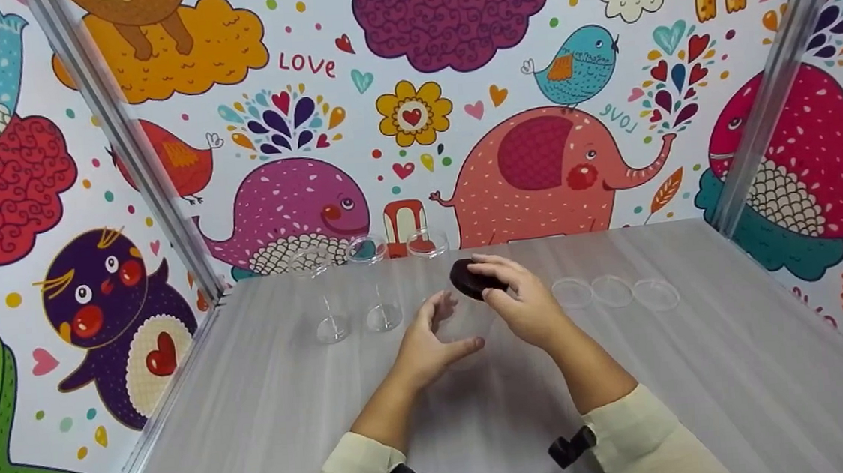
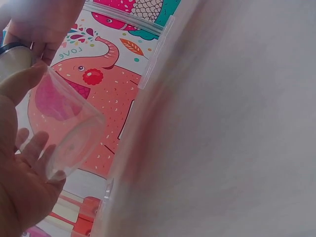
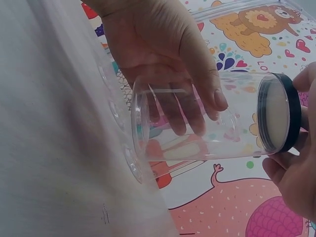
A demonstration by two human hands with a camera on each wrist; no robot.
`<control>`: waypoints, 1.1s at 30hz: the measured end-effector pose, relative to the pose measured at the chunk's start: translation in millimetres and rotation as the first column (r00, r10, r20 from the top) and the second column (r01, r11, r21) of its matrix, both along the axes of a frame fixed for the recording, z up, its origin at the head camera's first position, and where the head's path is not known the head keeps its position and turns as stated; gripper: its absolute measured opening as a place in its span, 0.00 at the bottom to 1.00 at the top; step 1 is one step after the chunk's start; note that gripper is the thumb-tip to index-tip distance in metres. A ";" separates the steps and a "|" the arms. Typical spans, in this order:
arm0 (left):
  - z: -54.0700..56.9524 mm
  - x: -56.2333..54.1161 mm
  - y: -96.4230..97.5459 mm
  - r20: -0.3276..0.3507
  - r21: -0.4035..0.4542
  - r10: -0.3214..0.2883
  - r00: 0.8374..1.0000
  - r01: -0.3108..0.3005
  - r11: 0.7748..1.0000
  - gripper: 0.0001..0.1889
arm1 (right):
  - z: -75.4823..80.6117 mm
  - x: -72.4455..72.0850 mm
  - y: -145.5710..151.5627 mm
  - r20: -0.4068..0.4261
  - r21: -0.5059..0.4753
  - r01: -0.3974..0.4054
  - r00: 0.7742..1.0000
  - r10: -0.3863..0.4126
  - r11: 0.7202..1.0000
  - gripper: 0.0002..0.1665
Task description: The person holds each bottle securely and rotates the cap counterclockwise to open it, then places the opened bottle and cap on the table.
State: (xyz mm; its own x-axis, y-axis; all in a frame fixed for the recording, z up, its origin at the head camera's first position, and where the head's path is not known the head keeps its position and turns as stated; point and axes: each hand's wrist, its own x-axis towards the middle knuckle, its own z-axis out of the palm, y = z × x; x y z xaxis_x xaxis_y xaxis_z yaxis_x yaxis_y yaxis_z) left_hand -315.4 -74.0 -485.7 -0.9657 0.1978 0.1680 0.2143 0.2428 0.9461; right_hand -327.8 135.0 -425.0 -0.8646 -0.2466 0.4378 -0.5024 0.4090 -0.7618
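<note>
A clear cylindrical jar [image 3: 237, 140] stands between my two hands, with a round black lid [image 3: 292, 113] over its mouth. My right hand [image 1: 524, 300] grips that lid from the far side, thumb and fingers on its rim. The left hand [image 1: 423, 353] curves round the clear wall of the jar lower down, thumb on one side and fingers on the other. In the left wrist view the jar's round bottom [image 2: 74, 143] faces the camera, with fingers showing through the wall. The lid's pale inner face shows through the jar in the right wrist view.
Left of my hands two clear jars [image 1: 332, 329] without lids stand upright on the grey table [image 1: 256, 430]. A third clear jar [image 1: 428, 243] is partly hidden behind my left hand. Three round clear discs [image 1: 612, 291] lie in a row at right. A printed wall [image 1: 416, 169] closes the back.
</note>
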 end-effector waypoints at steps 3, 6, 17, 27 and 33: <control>-0.8 0.0 -1.0 0.008 0.002 -0.002 1.000 0.002 1.000 0.56 | 0.1 0.2 -0.4 0.026 -0.008 -0.018 1.000 0.018 1.000 0.25; -1.1 -0.1 -1.3 0.011 0.003 -0.001 1.000 0.001 1.000 0.56 | 0.1 0.8 -0.2 0.032 -0.014 -0.027 0.999 0.028 1.000 0.26; -0.1 0.1 0.8 -0.019 -0.009 0.003 1.000 -0.003 1.000 0.55 | -1.4 -1.3 0.5 -0.020 0.032 0.073 0.997 -0.072 0.997 0.40; -2.0 -1.4 -0.1 -0.018 -0.016 0.000 1.000 0.000 1.000 0.56 | -1.1 0.6 -2.0 0.016 0.125 0.190 0.981 -0.193 0.974 0.38; -1.5 -1.1 -0.7 -0.017 -0.022 0.005 1.000 -0.005 1.000 0.56 | -2.7 -0.4 -2.6 -0.009 0.110 0.174 0.985 -0.174 0.979 0.33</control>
State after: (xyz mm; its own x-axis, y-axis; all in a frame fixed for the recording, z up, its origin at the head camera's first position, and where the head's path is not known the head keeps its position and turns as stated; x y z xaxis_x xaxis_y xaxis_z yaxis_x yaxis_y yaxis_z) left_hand -316.5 -74.7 -487.2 -0.9638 0.1971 0.1797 0.2289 0.2649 0.9367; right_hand -328.2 132.4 -427.7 -0.8987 -0.1391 0.4159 -0.4159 0.5711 -0.7077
